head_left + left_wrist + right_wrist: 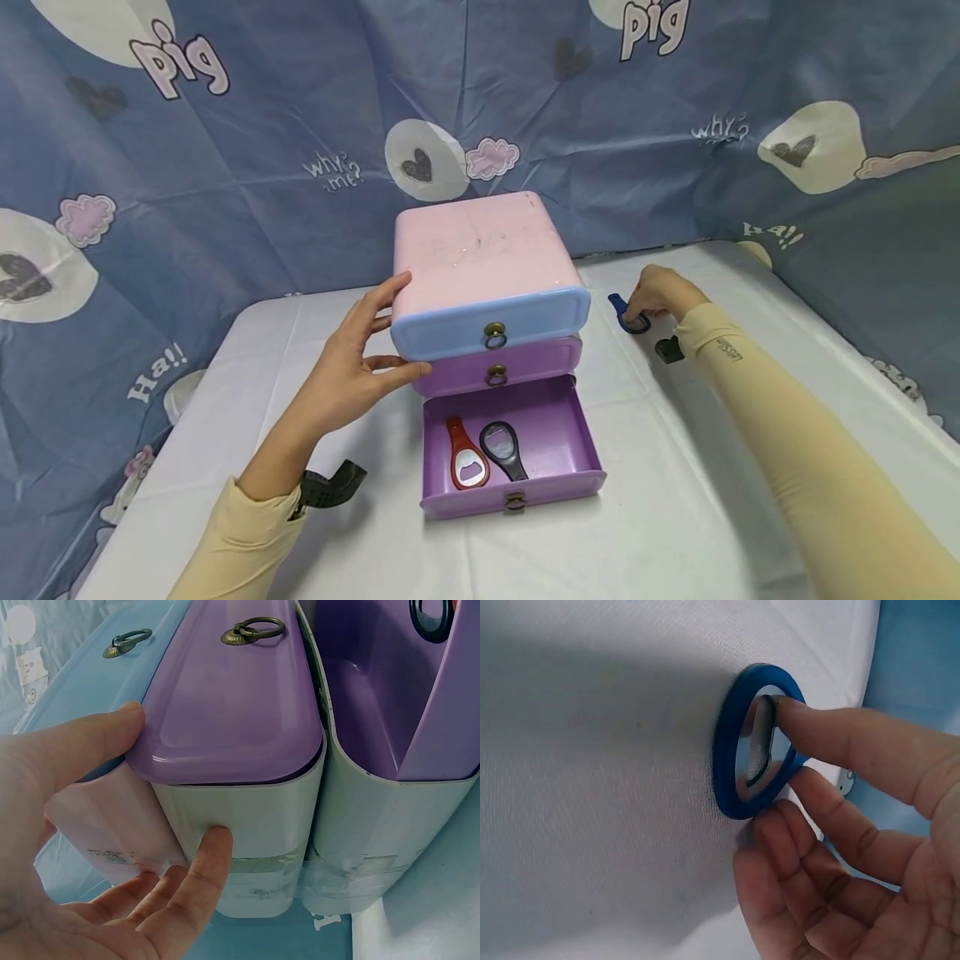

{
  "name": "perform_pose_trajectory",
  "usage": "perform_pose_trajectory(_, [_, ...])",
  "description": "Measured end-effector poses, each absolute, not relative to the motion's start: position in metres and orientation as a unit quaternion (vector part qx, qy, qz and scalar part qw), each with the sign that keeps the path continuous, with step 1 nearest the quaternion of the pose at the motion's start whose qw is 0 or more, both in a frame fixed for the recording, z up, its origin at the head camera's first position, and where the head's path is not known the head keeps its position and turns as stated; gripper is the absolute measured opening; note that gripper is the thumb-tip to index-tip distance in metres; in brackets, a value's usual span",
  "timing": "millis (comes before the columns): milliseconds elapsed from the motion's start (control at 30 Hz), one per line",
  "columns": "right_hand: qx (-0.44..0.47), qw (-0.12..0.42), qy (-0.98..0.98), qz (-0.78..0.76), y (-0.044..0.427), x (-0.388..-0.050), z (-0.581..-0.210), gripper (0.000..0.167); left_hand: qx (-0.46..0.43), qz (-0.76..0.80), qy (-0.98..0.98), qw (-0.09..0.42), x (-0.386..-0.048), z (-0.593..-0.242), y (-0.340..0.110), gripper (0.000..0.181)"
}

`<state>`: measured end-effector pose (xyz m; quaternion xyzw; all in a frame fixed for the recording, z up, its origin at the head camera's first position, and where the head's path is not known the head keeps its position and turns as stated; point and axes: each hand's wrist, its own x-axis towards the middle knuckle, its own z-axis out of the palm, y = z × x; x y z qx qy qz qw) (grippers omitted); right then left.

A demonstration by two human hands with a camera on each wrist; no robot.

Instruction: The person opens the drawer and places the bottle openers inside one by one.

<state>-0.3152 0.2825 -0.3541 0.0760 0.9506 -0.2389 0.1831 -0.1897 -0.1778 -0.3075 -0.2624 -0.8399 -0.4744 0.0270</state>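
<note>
A blue bottle opener (731,742) with a metal plate is pinched by my right hand (847,847), thumb on its plate and fingertips behind. In the head view my right hand (663,292) and the blue bottle opener (617,307) are low over the table, right of a stacked drawer unit (480,250). At the unit's left front corner is my left hand (345,362), its thumb on the front and its other fingers along the side. The bottom purple drawer (558,433) stands pulled out. Inside lie a red bottle opener (468,458) and a black bottle opener (504,446).
Above the pulled-out drawer, a purple drawer (450,375) and a blue drawer (442,331) are closed, each with a ring pull. White cloth covers the table (645,500). A blue printed curtain (300,83) hangs behind and at both sides.
</note>
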Motion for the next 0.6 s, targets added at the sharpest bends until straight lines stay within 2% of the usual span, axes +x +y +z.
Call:
perform_pose_trajectory(233, [0.084, 0.255, 0.922, -0.28, 0.284, -0.317, -0.354, 0.028, -0.263, -0.47, -0.842, 0.031, -0.19, -0.308, -0.178, 0.113])
perform_pose_trajectory(467, [0.071, 0.261, 0.918, -0.29, 0.284, -0.31, -0.351, 0.018, -0.262, -0.471, -0.842, 0.03, -0.19, -0.309, -0.179, 0.113])
perform_pose_trajectory(600, [0.061, 0.26, 0.911, -0.314, 0.287, -0.305, -0.351, 0.019, -0.264, -0.472, -0.841, 0.03, -0.19, -0.309, -0.179, 0.113])
